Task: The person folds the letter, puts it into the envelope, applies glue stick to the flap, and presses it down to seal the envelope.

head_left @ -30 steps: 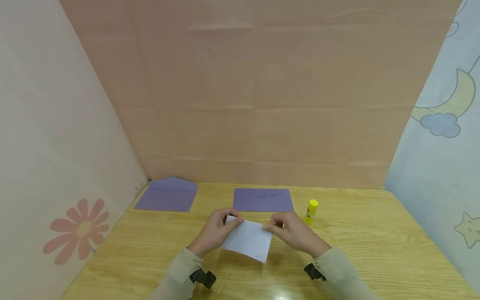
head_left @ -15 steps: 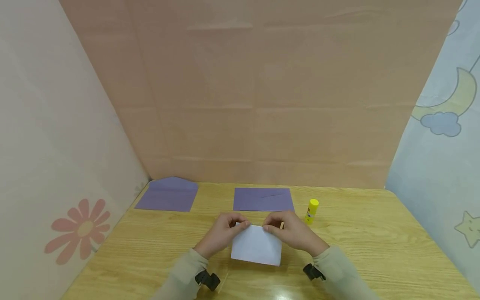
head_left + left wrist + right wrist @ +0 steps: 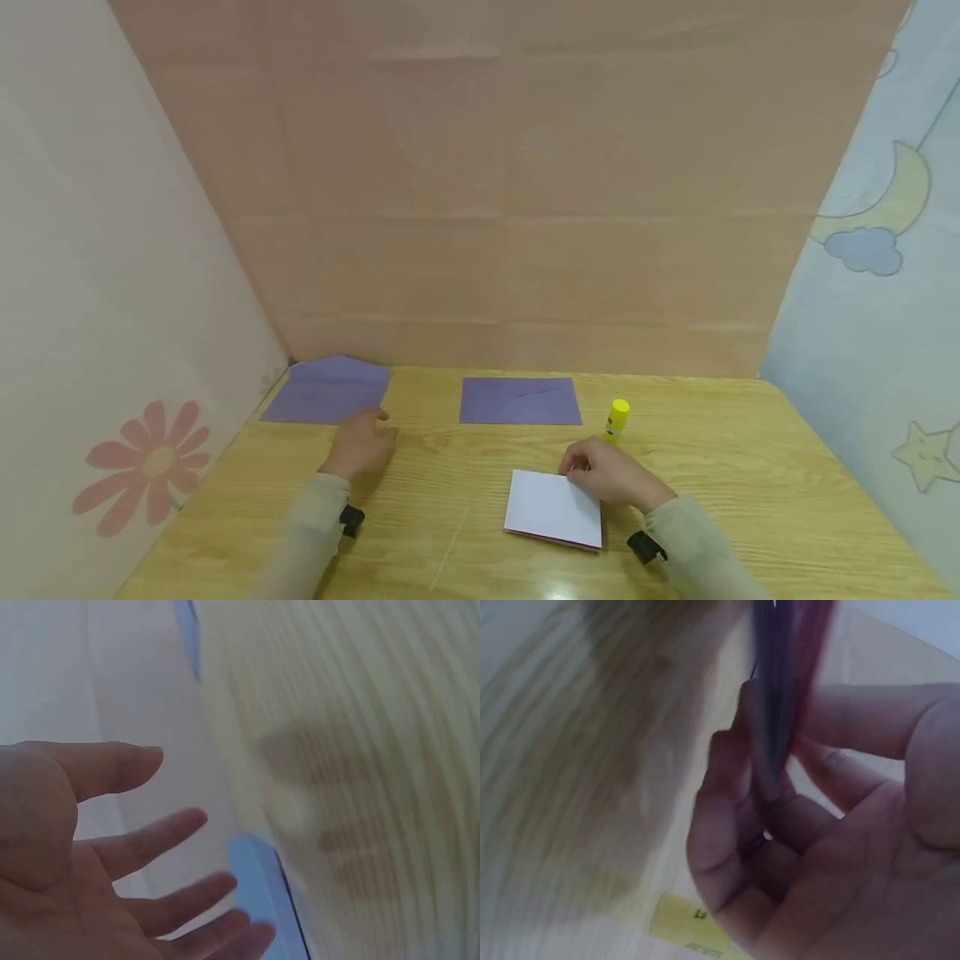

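At the front of the table my right hand (image 3: 611, 477) pinches the upper right corner of a folded card (image 3: 550, 510), white on top with a thin red edge below. The right wrist view shows the blurred card edge (image 3: 776, 690), dark and red, between thumb and fingers. My left hand (image 3: 362, 446) is over the table by the near right corner of a purple envelope (image 3: 322, 393), whose pointed flap lies open at the back. Spread, relaxed fingers show in the left wrist view, where the left hand (image 3: 120, 862) holds nothing; whether it touches the envelope (image 3: 259, 889) is unclear.
A flat purple rectangle (image 3: 519, 402) with a thin slanted line lies at the back middle. A yellow glue stick (image 3: 617, 419) stands upright behind the right hand. A thin pale strip or line (image 3: 450, 548) is on the wooden table (image 3: 750, 483). Walls border the back and sides.
My left hand has let go of the card and moved left and back to the purple envelope. The right hand has shifted the card slightly right and toward the front.
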`<state>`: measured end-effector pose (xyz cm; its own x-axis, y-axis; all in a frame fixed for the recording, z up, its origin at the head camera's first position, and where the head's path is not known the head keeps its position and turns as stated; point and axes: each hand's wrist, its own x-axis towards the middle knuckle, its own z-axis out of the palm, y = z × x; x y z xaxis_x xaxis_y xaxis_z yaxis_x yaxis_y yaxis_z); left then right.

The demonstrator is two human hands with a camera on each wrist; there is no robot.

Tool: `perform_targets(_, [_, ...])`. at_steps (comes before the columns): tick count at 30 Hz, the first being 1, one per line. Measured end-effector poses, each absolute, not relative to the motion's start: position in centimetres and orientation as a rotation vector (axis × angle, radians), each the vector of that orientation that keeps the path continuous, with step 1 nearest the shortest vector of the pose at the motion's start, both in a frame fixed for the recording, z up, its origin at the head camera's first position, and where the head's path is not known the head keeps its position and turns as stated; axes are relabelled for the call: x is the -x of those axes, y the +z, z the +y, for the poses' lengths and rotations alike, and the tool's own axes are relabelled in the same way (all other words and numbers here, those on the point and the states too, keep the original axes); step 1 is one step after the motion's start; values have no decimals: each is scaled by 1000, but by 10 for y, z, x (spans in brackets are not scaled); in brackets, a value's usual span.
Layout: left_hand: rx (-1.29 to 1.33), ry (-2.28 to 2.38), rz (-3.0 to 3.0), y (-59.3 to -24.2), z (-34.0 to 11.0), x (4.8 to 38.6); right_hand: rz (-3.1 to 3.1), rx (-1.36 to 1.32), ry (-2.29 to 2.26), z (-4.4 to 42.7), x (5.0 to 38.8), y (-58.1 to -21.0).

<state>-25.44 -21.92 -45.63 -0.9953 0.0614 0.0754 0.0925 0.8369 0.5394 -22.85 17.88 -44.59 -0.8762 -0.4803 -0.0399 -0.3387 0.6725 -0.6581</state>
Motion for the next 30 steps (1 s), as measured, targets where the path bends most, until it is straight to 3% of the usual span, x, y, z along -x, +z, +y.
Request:
perform_targets(5, [17,-643,-2997,-468,-252,270,2723,537,-950,184,228,-452])
perform_targets(12, [-19,-668,-3084,-475,-268,272,2754,419,-924,190,228,-452])
perform_targets(20, [43,-652,-3176,-461,-258,261,2761,421,-928,191,229,-449])
perform_targets(30, [320,-524,-3273,-438,-232,231,2742,432,-914,187,227,-446])
